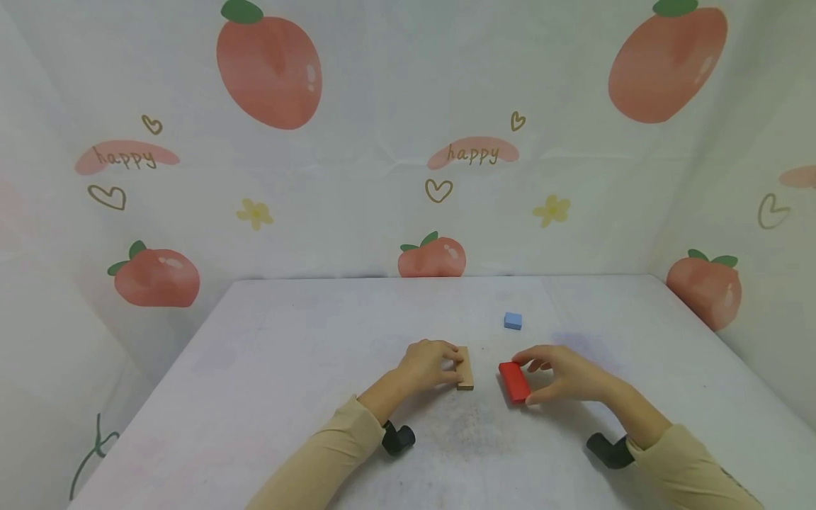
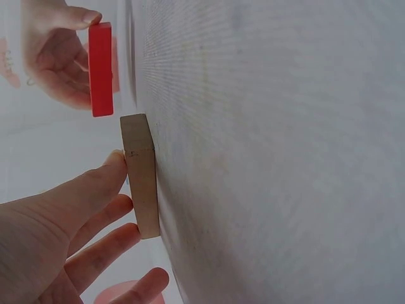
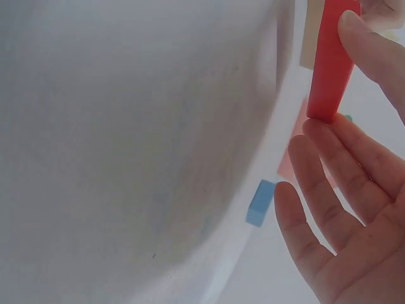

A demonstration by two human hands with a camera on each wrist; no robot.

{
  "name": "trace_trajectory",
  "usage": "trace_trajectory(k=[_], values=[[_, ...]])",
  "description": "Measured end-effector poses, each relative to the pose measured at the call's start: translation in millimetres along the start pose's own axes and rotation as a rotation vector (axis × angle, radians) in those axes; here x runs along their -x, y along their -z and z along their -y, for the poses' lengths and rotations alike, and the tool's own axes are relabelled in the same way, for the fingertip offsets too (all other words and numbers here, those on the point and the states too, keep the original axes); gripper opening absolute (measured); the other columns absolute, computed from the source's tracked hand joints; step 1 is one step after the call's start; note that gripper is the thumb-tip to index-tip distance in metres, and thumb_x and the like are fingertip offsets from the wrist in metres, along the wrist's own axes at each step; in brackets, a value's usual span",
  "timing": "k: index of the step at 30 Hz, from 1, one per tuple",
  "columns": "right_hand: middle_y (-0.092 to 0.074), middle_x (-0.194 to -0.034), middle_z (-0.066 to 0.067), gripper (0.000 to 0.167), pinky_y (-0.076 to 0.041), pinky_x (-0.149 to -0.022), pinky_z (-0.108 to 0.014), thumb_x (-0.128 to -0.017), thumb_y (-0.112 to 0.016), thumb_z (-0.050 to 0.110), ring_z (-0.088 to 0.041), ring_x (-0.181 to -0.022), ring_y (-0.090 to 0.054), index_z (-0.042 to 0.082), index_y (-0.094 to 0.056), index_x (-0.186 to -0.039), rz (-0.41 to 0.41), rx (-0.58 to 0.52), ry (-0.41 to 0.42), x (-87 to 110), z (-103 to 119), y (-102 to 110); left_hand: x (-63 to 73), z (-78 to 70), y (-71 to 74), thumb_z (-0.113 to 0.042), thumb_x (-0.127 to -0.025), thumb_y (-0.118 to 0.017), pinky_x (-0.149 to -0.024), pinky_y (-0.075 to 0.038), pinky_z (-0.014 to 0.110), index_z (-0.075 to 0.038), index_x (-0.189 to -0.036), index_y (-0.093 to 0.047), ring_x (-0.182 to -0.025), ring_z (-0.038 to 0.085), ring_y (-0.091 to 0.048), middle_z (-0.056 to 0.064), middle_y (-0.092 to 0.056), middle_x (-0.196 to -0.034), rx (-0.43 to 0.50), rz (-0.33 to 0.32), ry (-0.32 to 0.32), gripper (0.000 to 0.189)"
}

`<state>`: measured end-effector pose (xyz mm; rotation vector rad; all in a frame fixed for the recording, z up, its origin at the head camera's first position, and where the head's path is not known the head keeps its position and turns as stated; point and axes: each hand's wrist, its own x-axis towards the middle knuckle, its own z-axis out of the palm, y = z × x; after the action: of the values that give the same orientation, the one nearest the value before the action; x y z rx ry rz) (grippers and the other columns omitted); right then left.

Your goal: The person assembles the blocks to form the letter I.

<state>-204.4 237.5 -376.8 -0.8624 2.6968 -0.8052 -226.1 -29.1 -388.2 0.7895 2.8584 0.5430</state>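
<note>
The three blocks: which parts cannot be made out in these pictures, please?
Wooden block: the left hand covers part of its left side in the head view; the red block and the top edge hide parts in the right wrist view.
Dark mark on it, left wrist view: too small to read.
Red block, right wrist view: the right hand covers part; the top edge cuts it off.
Blue block, head view: the table hides its underside.

The person's got plain beige long sleeves (image 1: 328, 453) on, a bit wrinkled, plus stubby matte black gadgets (image 1: 399, 440) by the cuffs (image 1: 365, 419), kinda like little bent pipes, one per side.
</note>
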Motion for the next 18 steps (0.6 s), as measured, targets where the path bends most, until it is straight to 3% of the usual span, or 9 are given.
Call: trace_trajectory(k=[18], values=[[-0.065, -0.112, -0.010, 0.058, -0.052, -0.082, -0.031, -0.071, -0.080, 0.030, -0.018, -0.093, -0.062, 0.002, -0.060, -0.117, 0.009, -0.013, 0.059, -2.5, 8.2, -6.3, -0.3, -0.5, 0.7, -0.032, -0.082, -0.070, -0.105, -0.038, 0.042, -0.017, -0.114, -0.069, -0.120, 0.019, -0.056, -0.003, -0.063, -0.126, 0.006, -0.003, -0.003, 0.035]])
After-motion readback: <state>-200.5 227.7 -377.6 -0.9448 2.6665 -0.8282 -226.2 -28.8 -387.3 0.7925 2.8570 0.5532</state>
